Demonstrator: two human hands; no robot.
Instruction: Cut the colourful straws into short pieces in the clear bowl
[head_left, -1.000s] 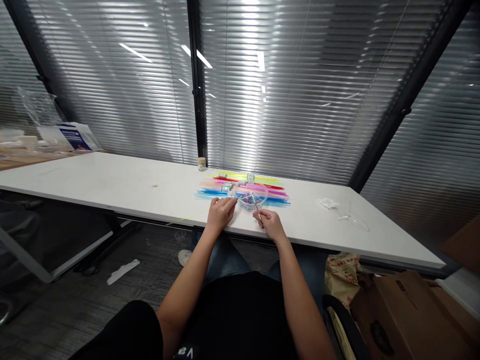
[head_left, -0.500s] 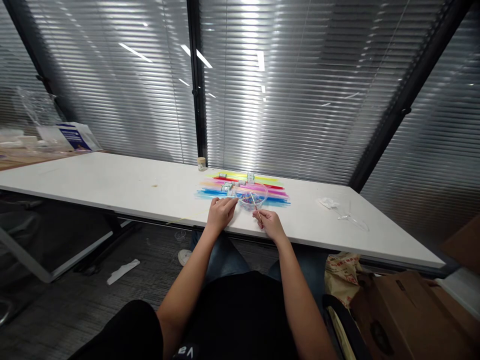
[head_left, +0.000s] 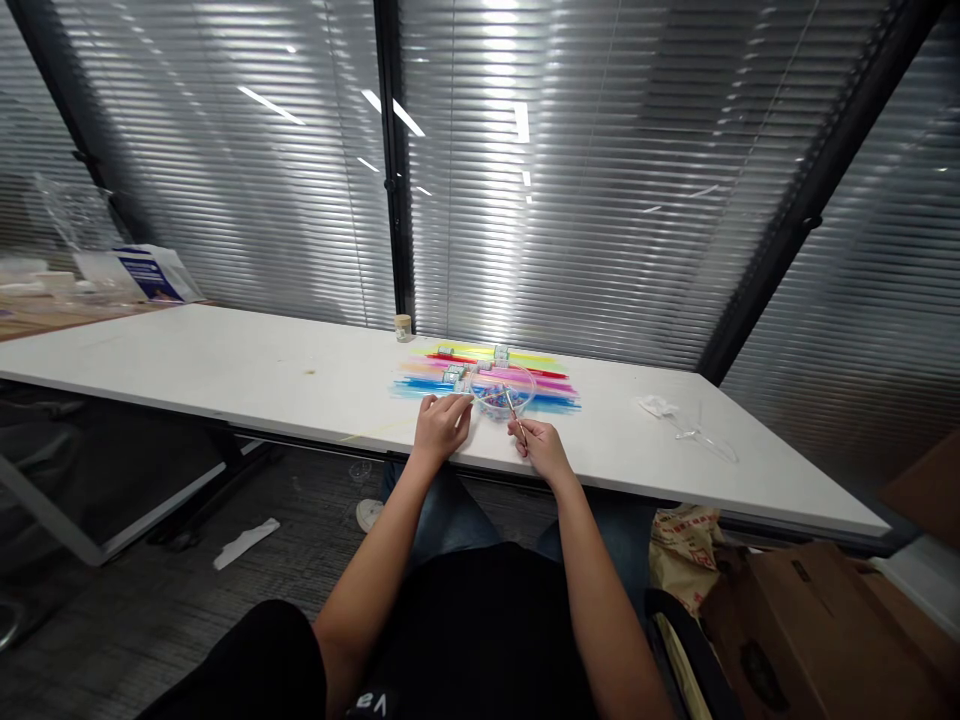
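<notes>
Left of bowl [head_left: 534, 388], left hand [head_left: 442, 425] pinches thin straw [head_left: 487, 396], axis sideways; nearside, right hand [head_left: 535, 443] grips scissors [head_left: 513, 408], blades by straw tip.

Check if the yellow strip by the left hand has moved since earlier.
Yes: the yellow strip's tail has shifted slightly right, toward the left hand, judged by the table edge.

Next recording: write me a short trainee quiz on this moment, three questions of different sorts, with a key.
1. Which hand holds the thin metal tool?
2. True or false: the lidded jar lies on its side on the table.
3. What is inside the clear bowl?

Key:
1. The right hand.
2. False; it stands upright.
3. Small coloured pieces.
</notes>
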